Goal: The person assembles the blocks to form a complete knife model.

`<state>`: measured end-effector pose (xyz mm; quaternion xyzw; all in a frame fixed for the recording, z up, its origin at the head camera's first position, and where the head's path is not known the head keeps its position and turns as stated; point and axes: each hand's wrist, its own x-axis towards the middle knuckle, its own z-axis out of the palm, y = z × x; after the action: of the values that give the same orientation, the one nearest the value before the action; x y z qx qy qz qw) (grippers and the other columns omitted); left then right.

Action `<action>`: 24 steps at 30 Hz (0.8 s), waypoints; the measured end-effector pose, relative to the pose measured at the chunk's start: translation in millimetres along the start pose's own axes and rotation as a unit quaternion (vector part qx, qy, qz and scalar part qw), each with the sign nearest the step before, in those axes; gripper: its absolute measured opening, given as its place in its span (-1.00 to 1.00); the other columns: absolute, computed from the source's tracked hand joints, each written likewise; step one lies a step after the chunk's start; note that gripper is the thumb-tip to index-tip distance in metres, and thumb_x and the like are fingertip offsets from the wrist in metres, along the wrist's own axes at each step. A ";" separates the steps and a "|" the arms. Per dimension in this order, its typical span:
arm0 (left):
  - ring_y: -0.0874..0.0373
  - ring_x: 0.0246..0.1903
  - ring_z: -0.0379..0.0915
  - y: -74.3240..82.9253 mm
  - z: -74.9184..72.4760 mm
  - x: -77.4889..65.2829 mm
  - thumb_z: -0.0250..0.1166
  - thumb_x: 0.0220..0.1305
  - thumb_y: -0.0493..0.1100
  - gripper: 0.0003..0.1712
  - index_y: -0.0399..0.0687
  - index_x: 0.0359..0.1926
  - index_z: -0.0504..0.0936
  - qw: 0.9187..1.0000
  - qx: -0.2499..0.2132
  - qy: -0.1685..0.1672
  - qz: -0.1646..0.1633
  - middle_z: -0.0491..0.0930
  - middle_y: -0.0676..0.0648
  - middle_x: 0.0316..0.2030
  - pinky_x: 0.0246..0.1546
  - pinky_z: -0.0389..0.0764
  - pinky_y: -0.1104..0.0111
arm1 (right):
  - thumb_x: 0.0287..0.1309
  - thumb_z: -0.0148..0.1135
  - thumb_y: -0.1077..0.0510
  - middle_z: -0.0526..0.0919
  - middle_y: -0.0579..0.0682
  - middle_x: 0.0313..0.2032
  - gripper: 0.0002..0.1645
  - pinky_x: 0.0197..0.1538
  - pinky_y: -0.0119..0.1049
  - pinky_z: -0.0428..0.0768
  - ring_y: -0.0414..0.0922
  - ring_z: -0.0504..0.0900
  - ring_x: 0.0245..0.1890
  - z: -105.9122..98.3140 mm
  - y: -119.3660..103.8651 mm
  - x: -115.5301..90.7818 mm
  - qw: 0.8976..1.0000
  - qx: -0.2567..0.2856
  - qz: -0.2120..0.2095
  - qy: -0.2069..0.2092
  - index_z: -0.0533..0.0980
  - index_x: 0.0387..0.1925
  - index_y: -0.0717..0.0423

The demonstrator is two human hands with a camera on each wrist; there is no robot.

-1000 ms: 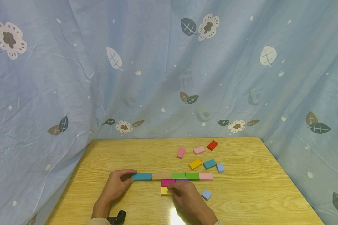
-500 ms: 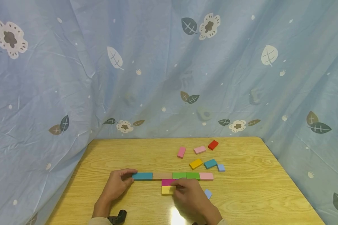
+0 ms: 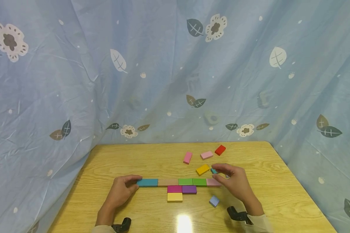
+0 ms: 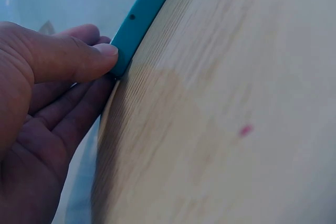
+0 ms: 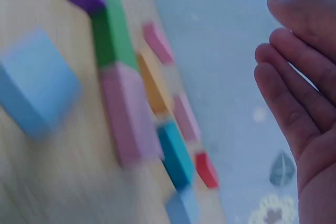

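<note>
My left hand (image 3: 121, 192) pinches the left end of a long teal block (image 3: 148, 183), thumb on the near side and fingers behind, as the left wrist view shows. That block starts a row with a tan block (image 3: 168, 182), two green blocks (image 3: 199, 182) and a light pink block (image 3: 211, 182). Against the row's near side lie a magenta block (image 3: 174, 189) and a purple block (image 3: 189, 189), with a yellow block (image 3: 174, 197) below the magenta one. My right hand (image 3: 236, 181) is empty, fingers apart, over the row's right end, partly hiding a shorter teal block (image 5: 176, 153).
Loose blocks lie behind the row: orange-yellow (image 3: 202, 170), pink (image 3: 188, 158), light pink (image 3: 206, 155) and red (image 3: 220, 150). A light blue block (image 3: 214, 201) sits in front; another light blue block (image 5: 182, 205) is near the shorter teal one. A patterned curtain (image 3: 175, 71) backs the table.
My right hand has let go of the purple block beside the magenta one and moved right and away from me, to the loose blocks. The left hand stays on the long teal block.
</note>
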<state>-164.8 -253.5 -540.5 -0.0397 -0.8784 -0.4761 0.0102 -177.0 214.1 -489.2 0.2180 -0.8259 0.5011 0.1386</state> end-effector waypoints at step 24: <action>-0.01 0.18 0.76 -1.2 0.5 1.0 0.50 0.32 -0.44 -0.58 0.04 0.11 0.86 1.000 -0.024 -0.002 -0.006 0.83 -0.06 0.11 0.16 0.80 0.26 | 0.39 0.50 0.21 0.74 0.33 0.23 -0.49 0.15 -0.54 0.73 -0.14 0.81 0.18 -54.2 71.7 23.9 0.992 0.034 0.102 -0.070 0.66 0.31 0.25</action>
<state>-165.9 -253.7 -541.8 -0.0359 -0.8669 -0.4972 0.0050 -232.9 285.9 -508.7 0.1723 -0.8339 0.5239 0.0210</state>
